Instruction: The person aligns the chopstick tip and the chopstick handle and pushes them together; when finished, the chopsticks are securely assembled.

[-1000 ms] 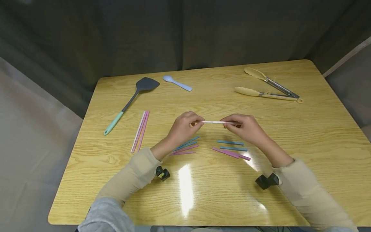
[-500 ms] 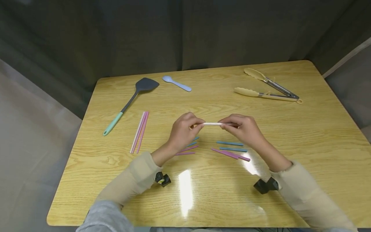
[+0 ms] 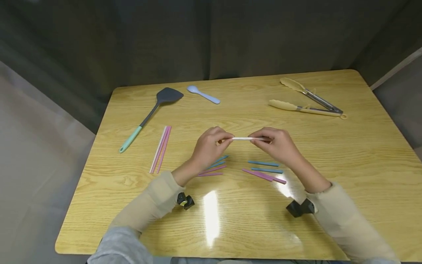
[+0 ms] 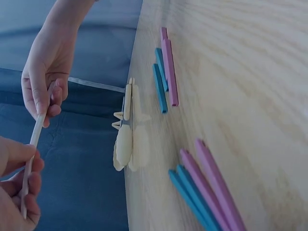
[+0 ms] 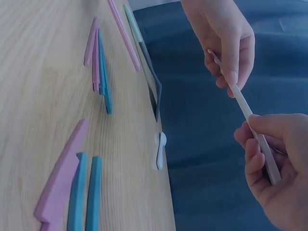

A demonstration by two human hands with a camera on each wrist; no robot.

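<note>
Between left hand (image 3: 211, 146), right hand (image 3: 278, 143) | pinched white rod (image 3: 241, 138) | blue sticks (image 3: 263, 163): 4

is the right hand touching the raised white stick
Touching: the right wrist view plainly shows the right hand curled round the white stick.

Room beyond hands (image 3: 209, 145), sticks (image 3: 267, 170) below

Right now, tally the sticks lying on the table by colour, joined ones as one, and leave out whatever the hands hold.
Blue sticks: 4
Pink sticks: 6
White stick: 1
Total: 11, without the held white stick
</note>
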